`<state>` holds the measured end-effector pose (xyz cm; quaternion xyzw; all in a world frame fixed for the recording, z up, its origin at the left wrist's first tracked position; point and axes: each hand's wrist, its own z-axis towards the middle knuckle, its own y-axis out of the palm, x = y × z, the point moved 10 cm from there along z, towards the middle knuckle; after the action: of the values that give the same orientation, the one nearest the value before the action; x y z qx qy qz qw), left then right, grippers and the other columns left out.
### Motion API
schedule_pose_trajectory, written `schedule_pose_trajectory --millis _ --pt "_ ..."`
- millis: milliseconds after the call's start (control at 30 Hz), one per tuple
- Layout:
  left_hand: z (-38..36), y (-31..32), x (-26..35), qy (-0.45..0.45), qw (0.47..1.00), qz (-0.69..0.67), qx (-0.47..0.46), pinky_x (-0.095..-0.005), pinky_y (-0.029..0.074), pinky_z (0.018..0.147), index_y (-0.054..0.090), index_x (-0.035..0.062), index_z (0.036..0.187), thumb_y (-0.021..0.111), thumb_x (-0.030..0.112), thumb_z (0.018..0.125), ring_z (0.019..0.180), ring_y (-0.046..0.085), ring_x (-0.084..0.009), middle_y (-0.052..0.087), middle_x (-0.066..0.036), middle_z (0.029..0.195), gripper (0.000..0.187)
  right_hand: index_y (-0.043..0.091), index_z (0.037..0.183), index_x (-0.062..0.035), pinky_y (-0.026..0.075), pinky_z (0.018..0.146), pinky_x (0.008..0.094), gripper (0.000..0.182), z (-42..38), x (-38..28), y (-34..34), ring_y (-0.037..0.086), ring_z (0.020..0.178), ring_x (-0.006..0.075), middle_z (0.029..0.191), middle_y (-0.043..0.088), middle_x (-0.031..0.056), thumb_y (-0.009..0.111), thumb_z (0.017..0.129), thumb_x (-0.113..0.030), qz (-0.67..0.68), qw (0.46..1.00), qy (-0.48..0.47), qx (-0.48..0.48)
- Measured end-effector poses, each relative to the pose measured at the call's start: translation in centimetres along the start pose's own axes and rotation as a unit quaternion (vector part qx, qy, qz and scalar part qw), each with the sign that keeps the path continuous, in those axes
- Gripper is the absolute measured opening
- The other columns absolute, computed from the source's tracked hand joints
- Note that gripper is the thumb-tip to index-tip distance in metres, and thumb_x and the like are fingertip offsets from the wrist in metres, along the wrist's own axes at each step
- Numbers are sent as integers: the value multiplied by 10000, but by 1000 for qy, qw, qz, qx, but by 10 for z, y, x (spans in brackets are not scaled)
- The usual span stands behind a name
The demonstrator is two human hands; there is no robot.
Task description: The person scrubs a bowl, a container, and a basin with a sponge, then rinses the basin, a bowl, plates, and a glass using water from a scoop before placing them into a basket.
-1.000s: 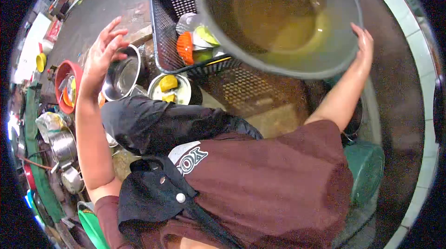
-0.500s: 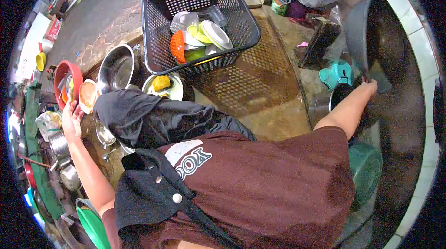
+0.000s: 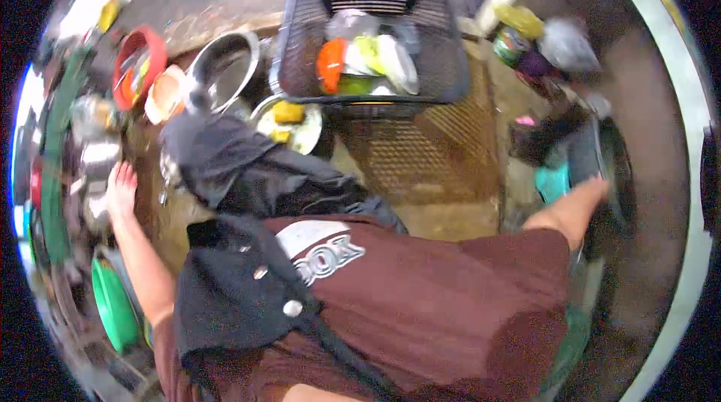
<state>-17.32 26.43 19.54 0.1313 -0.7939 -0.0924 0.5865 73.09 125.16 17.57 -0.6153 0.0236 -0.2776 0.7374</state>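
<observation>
My left hand (image 3: 122,190) is open, its fingers stretched out and nothing in it. Close by are a steel pot (image 3: 100,156) and other blurred cookware. My right hand (image 3: 595,190) is closed on the lower edge of a large dark grey basin (image 3: 582,153), which is tilted up and smeared by motion. Its fingertips are partly hidden. Just left of the basin lies a turquoise item (image 3: 553,180), partly covered by my forearm.
In front stands a black perforated crate (image 3: 458,79) with plates and bowls in it. A steel basin (image 3: 251,53), a plate (image 3: 308,132) with yellow pieces, a peach bowl (image 3: 167,93) and a red tub (image 3: 158,49) sit left of it. A green basin (image 3: 113,304) lies at lower left.
My left hand has moved down, away from the peach bowl and red tub. The grey basin has swung lower in my right hand. The view has shifted, so the crate appears further right.
</observation>
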Motion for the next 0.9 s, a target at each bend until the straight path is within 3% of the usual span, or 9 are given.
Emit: schedule_pose_trajectory --millis 233,333,367,433,467,567,600,667,900 --pt "-47 -62 13 83 994 -37 65 -447 447 857 480 -20 1133 403 189 883 988 531 -334 524 -200 1122 335 643 1010 -194 419 771 482 245 -128 -118 -61 576 943 247 1051 610 48 466 846 -241 -324 879 -336 92" --pt "-71 -110 10 63 980 1 187 -391 485 766 527 38 1083 513 222 837 862 578 -251 590 -125 998 308 622 878 -86 444 701 423 175 -154 -109 -189 567 822 236 942 611 94 572 732 -169 353 863 -138 334" --pt "-69 -135 7 78 979 -3 190 -379 488 732 529 48 1069 532 229 828 831 582 -237 595 -111 973 301 622 878 -86 444 701 423 175 -161 -131 -211 567 822 236 942 611 94 572 732 -169 367 853 -158 337" --pt "-108 -152 7 101 967 9 233 -348 488 659 521 69 1042 559 238 818 779 585 -204 598 -86 930 283 603 817 9 461 652 335 216 -164 -105 -231 563 726 223 848 617 126 677 641 -94 711 530 -98 451" --pt "-122 -163 5 94 956 17 276 -342 491 646 512 74 1036 564 242 817 778 584 -193 597 -78 922 281 602 865 18 466 684 334 225 -216 -125 -291 571 739 213 842 618 132 667 710 -132 823 442 -133 332" --pt "-198 -218 -7 155 880 124 431 -338 488 636 552 59 1019 568 257 806 742 599 -208 611 -92 911 291 593 891 29 477 751 303 153 -384 -199 -442 590 821 231 912 612 143 605 809 -100 739 436 -406 315" --pt "-213 -237 -22 154 874 116 445 -338 488 636 552 59 1019 568 257 806 742 599 -208 611 -92 911 291 593 907 25 473 765 310 148 -425 -217 -463 587 841 232 912 610 144 587 819 -94 732 371 -478 312" --pt "-260 -260 -4 199 673 434 565 -399 479 636 594 61 939 544 217 777 700 585 -307 614 -128 879 230 585 945 30 462 782 300 163 -511 -250 -502 572 837 221 929 601 146 580 810 -61 726 297 -582 217" --pt "-353 -316 -68 20 558 524 644 -456 376 856 542 95 1111 548 467 771 1023 458 -341 466 -157 1120 505 593 982 -5 447 769 273 245 -862 -373 -533 570 849 155 950 610 103 609 779 -141 474 148 -822 -278"
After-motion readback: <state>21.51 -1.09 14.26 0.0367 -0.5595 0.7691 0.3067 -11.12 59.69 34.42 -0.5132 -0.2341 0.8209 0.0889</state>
